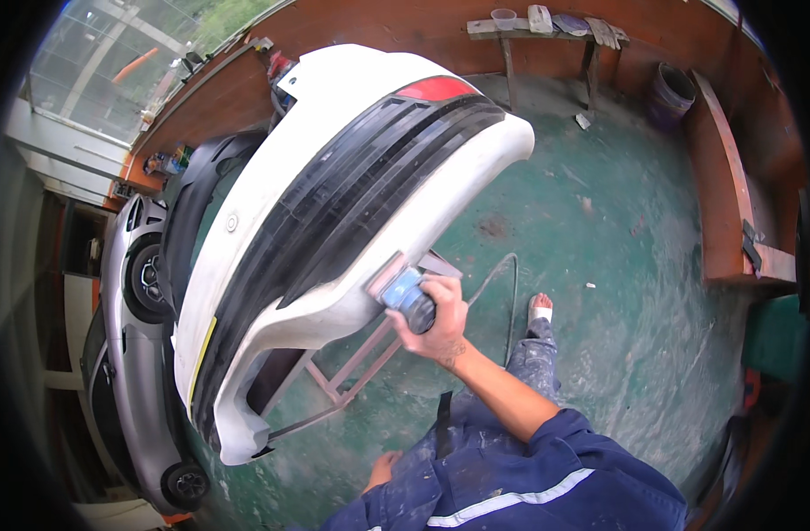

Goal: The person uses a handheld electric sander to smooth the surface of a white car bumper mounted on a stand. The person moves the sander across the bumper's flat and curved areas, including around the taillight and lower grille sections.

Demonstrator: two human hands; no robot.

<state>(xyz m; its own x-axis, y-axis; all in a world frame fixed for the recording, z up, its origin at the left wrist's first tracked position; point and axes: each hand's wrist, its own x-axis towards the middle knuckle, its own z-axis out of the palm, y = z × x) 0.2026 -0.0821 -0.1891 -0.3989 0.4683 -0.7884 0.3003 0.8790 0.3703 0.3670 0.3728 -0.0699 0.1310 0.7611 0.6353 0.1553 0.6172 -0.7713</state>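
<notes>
My right hand (436, 314) grips a blue-and-grey hand-held sander (405, 292), its pale pad against the lower curved edge of a white car bumper (263, 186). The bumper has a long black trim band, a red reflector at its far end and a yellow strip near the near end. It rests on a metal stand (338, 389) above the floor. My left hand (383, 469) hangs low by my dusty trousers, partly hidden behind my clothing; its fingers are too small and covered to read.
A grey car (139, 372) and a dark panel (192, 195) stand at left. An orange bench (723, 177) and purple bucket (675, 88) are at right; a shelf (511, 31) holding gloves and containers lines the back wall. A hose (511, 327) lies on the green floor (617, 372).
</notes>
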